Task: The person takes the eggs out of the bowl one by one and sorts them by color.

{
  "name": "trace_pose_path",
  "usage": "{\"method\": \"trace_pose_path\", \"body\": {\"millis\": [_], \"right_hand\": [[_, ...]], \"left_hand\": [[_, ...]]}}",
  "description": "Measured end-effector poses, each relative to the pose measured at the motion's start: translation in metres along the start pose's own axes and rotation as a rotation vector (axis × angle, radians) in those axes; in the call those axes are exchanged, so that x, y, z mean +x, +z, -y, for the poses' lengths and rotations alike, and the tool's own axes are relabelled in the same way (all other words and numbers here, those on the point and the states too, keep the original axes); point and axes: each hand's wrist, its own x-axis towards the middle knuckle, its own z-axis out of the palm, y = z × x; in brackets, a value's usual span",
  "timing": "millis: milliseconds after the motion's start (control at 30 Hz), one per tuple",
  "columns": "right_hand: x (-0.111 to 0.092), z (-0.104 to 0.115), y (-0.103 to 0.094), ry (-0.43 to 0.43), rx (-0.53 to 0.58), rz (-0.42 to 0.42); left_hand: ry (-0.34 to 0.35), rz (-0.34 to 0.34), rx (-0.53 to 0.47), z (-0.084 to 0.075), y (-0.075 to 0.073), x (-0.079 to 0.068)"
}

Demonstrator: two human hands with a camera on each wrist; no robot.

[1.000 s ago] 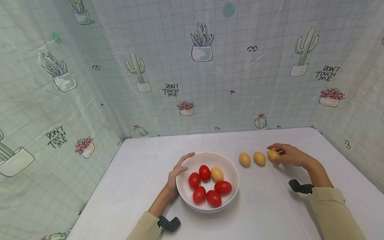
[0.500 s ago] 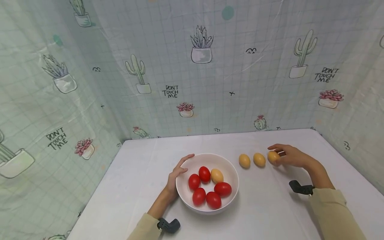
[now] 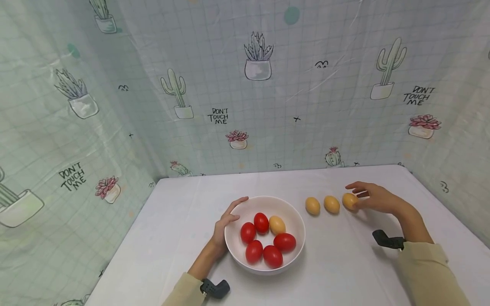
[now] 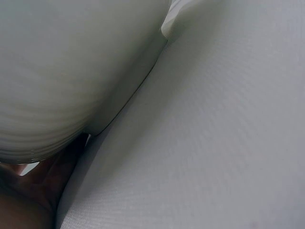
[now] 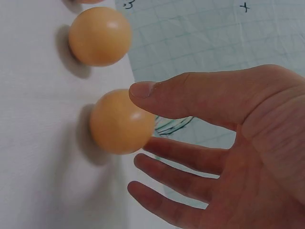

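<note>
The outermost yellow egg (image 3: 349, 201) is lying on the white table (image 3: 183, 212), near the far edge and toward the far right corner. The right hand (image 3: 377, 199) is standing at this egg in a released state, fingers spread, grasping nothing. Its thumb is overlapping the egg in the right wrist view; contact is not showing clearly. The left hand (image 3: 222, 227) is grasping the bowl (image 3: 296, 221) at its left rim. The bowl is sitting mid-table, toward the near edge, and is containing five red eggs (image 3: 254, 251) and one yellow egg (image 3: 277, 225). The middle yellow egg (image 3: 331, 204) and inner yellow egg (image 3: 312, 206) are completing a row along the far edge.

Assessment: the step in hand is probably placing or picking the row's end egg; the pose is not settling which. If placing, the right hand should be lifting clear without rolling the egg, then moving to the bowl. If picking, thumb and fingers should be closing evenly before lifting.
</note>
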Motion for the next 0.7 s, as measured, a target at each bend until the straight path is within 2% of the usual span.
{"method": "trace_pose_path", "body": {"millis": [333, 700], "right_hand": [[-0.006, 0.032, -0.008, -0.080, -0.056, -0.071], [-0.009, 0.078, -0.001, -0.179, -0.041, -0.107]], "left_hand": [[0.006, 0.010, 0.003, 0.000, 0.000, 0.000], [0.022, 0.016, 0.016, -0.001, 0.000, -0.002]]}}
